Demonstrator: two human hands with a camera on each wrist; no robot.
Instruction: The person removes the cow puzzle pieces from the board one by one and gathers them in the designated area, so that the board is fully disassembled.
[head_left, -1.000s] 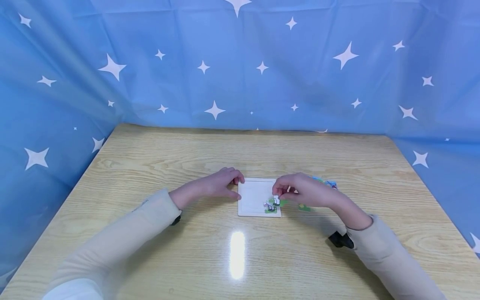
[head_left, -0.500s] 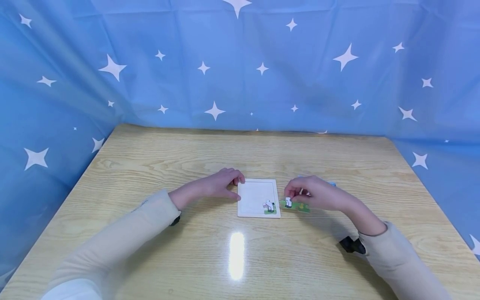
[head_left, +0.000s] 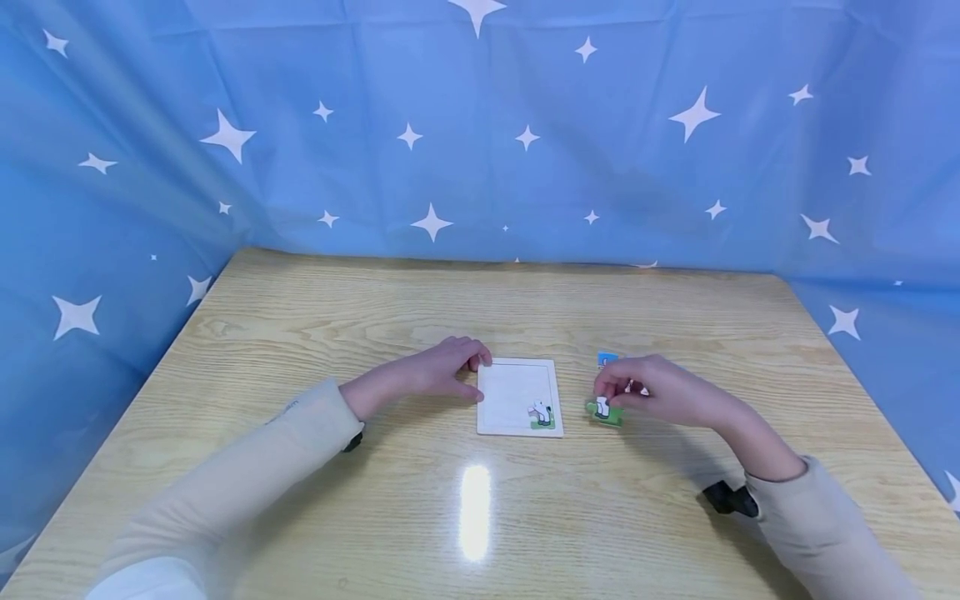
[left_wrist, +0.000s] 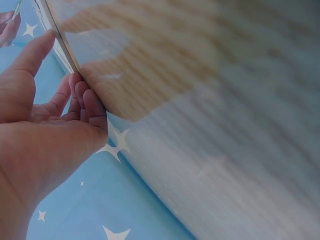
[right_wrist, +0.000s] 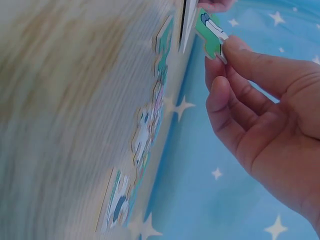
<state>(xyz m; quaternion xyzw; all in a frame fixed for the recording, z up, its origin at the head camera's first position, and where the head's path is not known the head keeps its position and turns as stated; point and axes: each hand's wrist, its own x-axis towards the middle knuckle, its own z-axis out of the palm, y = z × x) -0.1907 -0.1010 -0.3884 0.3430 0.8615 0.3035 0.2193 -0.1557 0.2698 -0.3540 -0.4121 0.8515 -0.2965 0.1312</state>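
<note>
Between thumb and fingertips my right hand [head_left: 656, 387] pinches a puzzle piece [right_wrist: 209, 34], green with a pair of white animal legs. It is raised above the table, to the right of a pale square puzzle board [head_left: 513, 387]. In the board's lower right corner lies a puzzle piece [head_left: 542, 414] with a white animal on green. My left hand [head_left: 446, 367] rests at the board's left edge, thumb and fingertips spread along it. In the left wrist view its fingertips [left_wrist: 92, 100] meet the board's edge.
Several loose puzzle pieces [right_wrist: 145, 130] lie on the wooden table [head_left: 330, 500] beneath the right hand. A blue piece [head_left: 607, 358] shows behind that hand. A blue curtain [head_left: 480, 167] with white stars closes off the back and sides.
My right hand has moved right, from over the board to above the loose pieces, with the puzzle piece in its pinch. My left hand has stayed at the board's left edge.
</note>
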